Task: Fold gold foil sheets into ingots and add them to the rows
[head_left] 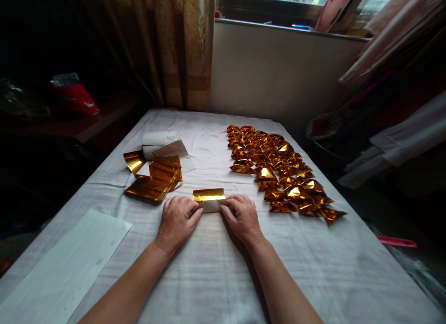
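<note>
Between my hands lies a small sheet of gold foil paper (209, 199), its far part curled over with the shiny side up and its near part dull. My left hand (178, 218) pinches its left end between thumb and fingers. At the right end, my right hand (243, 217) pinches it the same way. Just beyond my left hand is a loose pile of gold foil sheets (156, 178). To the right of my right hand, many folded gold foil pieces (266, 171) with pointed ends sit in rows.
A white cloth (205, 268) covers the table. A pale paper sheet (69, 268) lies front left, and a white roll (158, 138) stands behind the foil pile. A curtain (174, 45) and wall (272, 68) border the far edge. Clothes (411, 133) hang at right.
</note>
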{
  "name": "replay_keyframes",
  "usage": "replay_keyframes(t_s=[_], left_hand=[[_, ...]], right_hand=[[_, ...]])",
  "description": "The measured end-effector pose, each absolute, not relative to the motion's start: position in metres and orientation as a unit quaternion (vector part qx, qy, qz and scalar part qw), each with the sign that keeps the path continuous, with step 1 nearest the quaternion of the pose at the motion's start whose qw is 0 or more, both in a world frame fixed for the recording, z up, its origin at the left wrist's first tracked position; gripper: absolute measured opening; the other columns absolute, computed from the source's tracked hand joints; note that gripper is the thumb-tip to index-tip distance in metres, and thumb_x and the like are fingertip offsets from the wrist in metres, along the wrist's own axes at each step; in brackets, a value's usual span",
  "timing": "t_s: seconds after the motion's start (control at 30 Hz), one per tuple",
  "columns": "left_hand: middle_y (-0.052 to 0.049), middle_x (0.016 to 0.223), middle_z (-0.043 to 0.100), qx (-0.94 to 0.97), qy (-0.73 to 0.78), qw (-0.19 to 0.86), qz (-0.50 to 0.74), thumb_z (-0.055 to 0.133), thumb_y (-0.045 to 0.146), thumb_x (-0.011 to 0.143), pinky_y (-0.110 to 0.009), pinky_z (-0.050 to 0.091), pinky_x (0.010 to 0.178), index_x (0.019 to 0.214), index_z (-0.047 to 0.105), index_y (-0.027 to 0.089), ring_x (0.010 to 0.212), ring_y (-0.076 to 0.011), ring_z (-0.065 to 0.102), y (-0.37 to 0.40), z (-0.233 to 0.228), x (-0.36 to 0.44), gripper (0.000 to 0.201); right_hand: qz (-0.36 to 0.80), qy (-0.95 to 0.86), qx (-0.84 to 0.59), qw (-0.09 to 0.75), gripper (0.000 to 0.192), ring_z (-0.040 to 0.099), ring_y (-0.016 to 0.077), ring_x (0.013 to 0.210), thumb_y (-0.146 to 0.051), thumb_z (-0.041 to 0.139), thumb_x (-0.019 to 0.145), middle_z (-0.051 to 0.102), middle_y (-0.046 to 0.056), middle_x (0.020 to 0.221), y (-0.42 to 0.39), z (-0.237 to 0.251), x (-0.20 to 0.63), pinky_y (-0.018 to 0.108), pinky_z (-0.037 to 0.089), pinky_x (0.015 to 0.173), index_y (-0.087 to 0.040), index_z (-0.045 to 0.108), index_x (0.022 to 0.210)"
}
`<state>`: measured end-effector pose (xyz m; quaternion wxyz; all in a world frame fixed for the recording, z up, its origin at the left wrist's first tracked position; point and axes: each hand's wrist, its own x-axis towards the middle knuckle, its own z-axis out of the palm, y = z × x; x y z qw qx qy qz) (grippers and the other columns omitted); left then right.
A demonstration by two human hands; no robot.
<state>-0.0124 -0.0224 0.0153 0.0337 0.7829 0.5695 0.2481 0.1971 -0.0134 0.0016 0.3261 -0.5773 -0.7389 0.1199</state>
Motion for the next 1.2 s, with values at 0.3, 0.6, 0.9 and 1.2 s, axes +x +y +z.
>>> replay_keyframes(t_s=[0.3, 0.6, 0.9, 1.2], left_hand=[[-0.007, 0.104, 0.069, 0.775, 0.578, -0.009, 0.255, 0.059, 0.025, 0.089, -0.039, 0.042, 0.085, 0.125, 0.059, 0.021, 0.095, -0.0248, 0.059, -0.023, 0.010, -0.011, 0.036], [-0.004, 0.129, 0.065, 0.859, 0.450, -0.042, 0.241, 0.054, 0.039, 0.095, -0.048, 0.024, 0.113, 0.119, 0.067, 0.028, 0.129, -0.0275, 0.048, -0.039, 0.013, 0.007, 0.030], [-0.002, 0.130, 0.065, 0.861, 0.459, -0.017, 0.217, 0.054, 0.043, 0.095, -0.050, 0.017, 0.115, 0.125, 0.063, 0.027, 0.129, -0.0279, 0.049, -0.040, 0.008, 0.006, 0.035], [-0.002, 0.132, 0.065, 0.866, 0.457, -0.007, 0.201, 0.052, 0.041, 0.096, -0.054, 0.016, 0.116, 0.127, 0.062, 0.029, 0.131, -0.0282, 0.049, -0.041, 0.010, -0.002, 0.035]], right_hand=[[0.078, -0.735, -0.609, 0.290, 0.006, 0.055, 0.0233, 0.097, -0.028, 0.061, 0.088, 0.067, 0.005, 0.101, -0.017, 0.006, 0.190, 0.035, 0.037, 0.085, -0.022, 0.064, 0.088], [0.053, -0.737, -0.611, 0.285, 0.031, 0.056, 0.0251, 0.101, -0.028, 0.058, 0.088, 0.067, 0.008, 0.109, -0.016, 0.000, 0.190, 0.037, 0.038, 0.087, -0.021, 0.059, 0.119], [0.040, -0.740, -0.613, 0.275, 0.037, 0.055, 0.0252, 0.101, -0.035, 0.063, 0.086, 0.066, 0.007, 0.108, -0.016, -0.001, 0.187, 0.037, 0.037, 0.087, -0.021, 0.059, 0.120], [0.062, -0.719, -0.635, 0.276, 0.034, 0.055, 0.0239, 0.103, -0.022, 0.061, 0.087, 0.066, 0.006, 0.110, -0.017, 0.001, 0.184, 0.037, 0.037, 0.089, -0.023, 0.060, 0.121]])
